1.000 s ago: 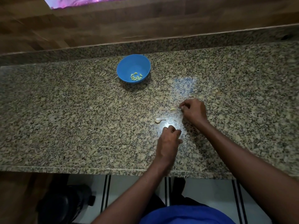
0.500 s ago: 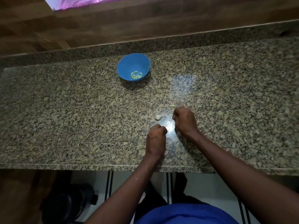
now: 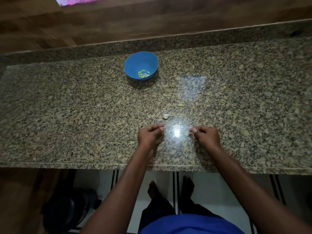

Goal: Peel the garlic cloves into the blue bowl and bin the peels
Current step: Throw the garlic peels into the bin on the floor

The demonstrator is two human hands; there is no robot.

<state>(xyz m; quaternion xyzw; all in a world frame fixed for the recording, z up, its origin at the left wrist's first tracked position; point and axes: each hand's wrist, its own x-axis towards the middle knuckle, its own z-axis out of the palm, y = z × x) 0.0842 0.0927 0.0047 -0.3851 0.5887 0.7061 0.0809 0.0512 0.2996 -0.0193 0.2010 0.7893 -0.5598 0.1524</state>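
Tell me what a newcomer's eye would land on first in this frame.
Most striking is the blue bowl at the far middle of the granite counter, with a few peeled garlic cloves inside. Nearer, a bright light glare shines on the stone between the left hand and right hand, both with curled fingers near the front edge. Just beyond the glare lies one unpeeled clove, with a small yellowish piece further back.

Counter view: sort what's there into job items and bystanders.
Job: blue bowl with peeled cloves; unpeeled clove; yellowish garlic piece; left hand; right hand.
Bystanders: granite counter; dark object on the floor; wooden wall.
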